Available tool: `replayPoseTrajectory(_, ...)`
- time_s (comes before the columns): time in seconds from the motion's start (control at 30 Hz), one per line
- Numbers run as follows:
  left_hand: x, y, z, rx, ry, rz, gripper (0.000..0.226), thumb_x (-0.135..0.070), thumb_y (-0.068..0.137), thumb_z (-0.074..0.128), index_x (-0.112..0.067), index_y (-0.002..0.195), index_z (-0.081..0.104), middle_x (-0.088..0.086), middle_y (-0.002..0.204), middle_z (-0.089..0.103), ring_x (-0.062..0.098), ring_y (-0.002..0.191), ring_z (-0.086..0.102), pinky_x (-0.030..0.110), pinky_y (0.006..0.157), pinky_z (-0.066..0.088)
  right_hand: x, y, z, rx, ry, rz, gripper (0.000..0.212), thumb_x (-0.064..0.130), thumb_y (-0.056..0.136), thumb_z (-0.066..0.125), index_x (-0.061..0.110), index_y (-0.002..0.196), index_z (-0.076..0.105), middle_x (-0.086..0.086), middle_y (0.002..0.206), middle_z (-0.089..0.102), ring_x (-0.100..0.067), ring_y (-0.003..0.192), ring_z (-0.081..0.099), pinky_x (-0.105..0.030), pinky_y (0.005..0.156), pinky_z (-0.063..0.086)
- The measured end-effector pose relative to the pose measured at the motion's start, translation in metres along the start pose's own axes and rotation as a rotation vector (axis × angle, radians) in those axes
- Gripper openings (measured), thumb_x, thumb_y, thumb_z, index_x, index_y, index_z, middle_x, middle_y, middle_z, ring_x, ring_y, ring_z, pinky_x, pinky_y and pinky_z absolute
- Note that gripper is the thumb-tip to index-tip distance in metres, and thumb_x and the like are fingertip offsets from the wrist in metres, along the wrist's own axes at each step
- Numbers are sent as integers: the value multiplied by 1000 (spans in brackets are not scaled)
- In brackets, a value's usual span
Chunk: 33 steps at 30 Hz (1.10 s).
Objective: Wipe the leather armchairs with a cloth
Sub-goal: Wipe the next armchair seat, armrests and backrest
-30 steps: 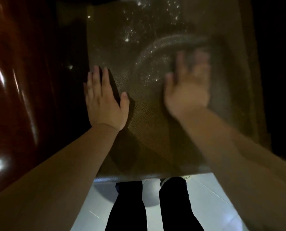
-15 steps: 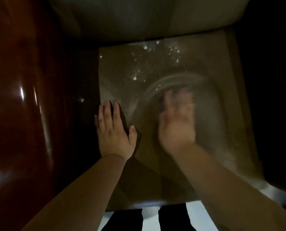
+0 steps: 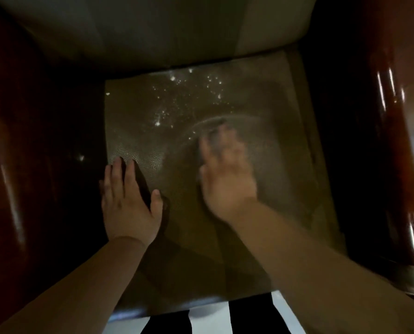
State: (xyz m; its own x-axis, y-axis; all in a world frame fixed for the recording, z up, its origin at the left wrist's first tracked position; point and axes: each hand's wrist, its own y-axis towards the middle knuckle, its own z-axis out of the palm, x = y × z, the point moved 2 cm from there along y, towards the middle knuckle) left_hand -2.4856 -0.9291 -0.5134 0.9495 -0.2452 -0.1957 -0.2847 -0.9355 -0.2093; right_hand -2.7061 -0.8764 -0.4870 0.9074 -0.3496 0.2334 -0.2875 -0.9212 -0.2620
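From the head view, the only 1 here, the leather seat (image 3: 177, 225) of an armchair fills the middle, with its pale backrest (image 3: 153, 32) along the far edge and glossy dark wood armrests at the left (image 3: 13, 165) and right (image 3: 398, 165) sides. The left hand (image 3: 128, 203) lies flat near the seat's left edge, fingers straight and together, thumb out to the side, holding nothing; it looks to be bracing the person. The right hand (image 3: 225, 179) is blurred with motion over the right half of the seat. A greyish smear at its fingertips may be the cloth (image 3: 215, 131), but the blur and dim light hide it, so I cannot tell whether the fingers grip it or press it flat. A curved wet-looking arc sits just past those fingertips, and bright droplets (image 3: 189, 97) speckle the seat toward its far edge. The step in hand reads as wiping the seat, roughly midway. Next, the sweep probably needs to reach the droplets by the backrest, then the left part beside the resting hand, which would have to lift clear.
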Motion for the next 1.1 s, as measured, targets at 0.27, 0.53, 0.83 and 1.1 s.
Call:
replayPoseTrajectory(0.27, -44, 23, -28, 48, -87, -148, 79, -63, 99, 29, -22, 166, 19, 2, 175, 12, 23, 162, 10, 47, 130, 11, -144, 50, -46, 107, -53, 106, 69, 31, 108, 38, 26, 165, -1, -11, 174, -3, -32, 160, 2, -48, 129, 14)
replayPoseTrajectory(0.53, -61, 51, 6, -98, 30, -282, 82, -65, 102, 26, -19, 168, 7, 6, 176, 8, 25, 163, 8, 46, 130, 8, -74, 41, -20, 142, 1, -172, 66, 54, 106, 18, 30, 165, -1, -4, 173, -7, -29, 159, -10, -46, 125, 1)
replayPoseTrajectory(0.83, -63, 55, 11, -159, -13, -261, 82, -57, 101, 35, -13, 168, 13, 11, 176, 13, 27, 163, 9, 50, 132, 8, -143, 118, -52, -35, 127, 507, 63, 34, 111, 33, 13, 166, 12, -16, 173, 3, -31, 160, 4, -36, 128, 4)
replayPoseTrajectory(1.1, -63, 55, 8, -175, -28, -236, 82, -53, 101, 38, -9, 167, 18, 14, 175, 15, 31, 162, 11, 51, 132, 9, -87, 103, -34, 121, -43, -306, 68, 50, 107, 30, 26, 166, 4, -4, 174, 0, -25, 159, 0, -42, 126, 6)
